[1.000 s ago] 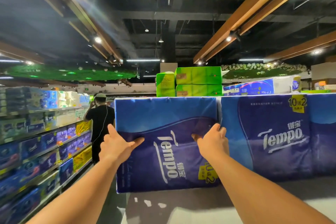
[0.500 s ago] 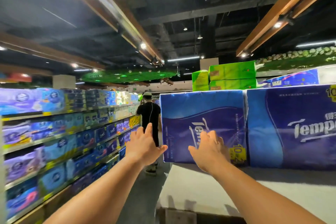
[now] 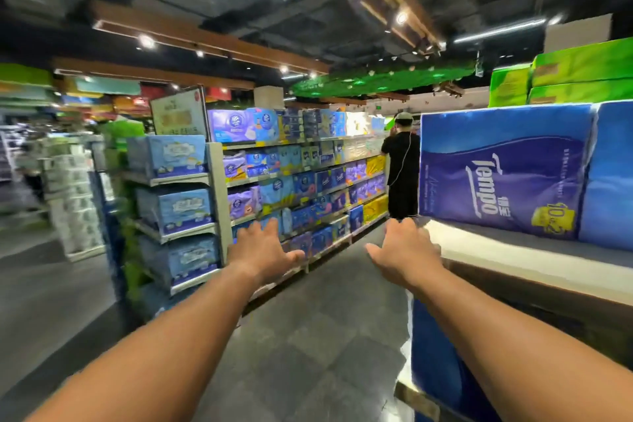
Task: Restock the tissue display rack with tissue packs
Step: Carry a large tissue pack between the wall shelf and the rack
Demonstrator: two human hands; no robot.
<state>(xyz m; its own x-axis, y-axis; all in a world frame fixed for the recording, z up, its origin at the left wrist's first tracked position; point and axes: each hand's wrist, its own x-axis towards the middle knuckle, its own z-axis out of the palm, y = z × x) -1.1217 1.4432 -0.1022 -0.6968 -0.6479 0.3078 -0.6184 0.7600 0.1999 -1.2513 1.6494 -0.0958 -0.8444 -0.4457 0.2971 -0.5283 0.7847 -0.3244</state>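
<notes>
My left hand (image 3: 262, 252) and right hand (image 3: 402, 250) spread wide, empty, above grey floor tiles (image 3: 308, 336). Glossy rectangular pack (image 3: 503, 169) rests on the shelf (image 3: 520, 259) just right.

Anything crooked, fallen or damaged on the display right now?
Nothing stands out. The Tempo pack stands square at the platform end, flush with its neighbour. Both hands are open and off it. The picture is blurred.
</notes>
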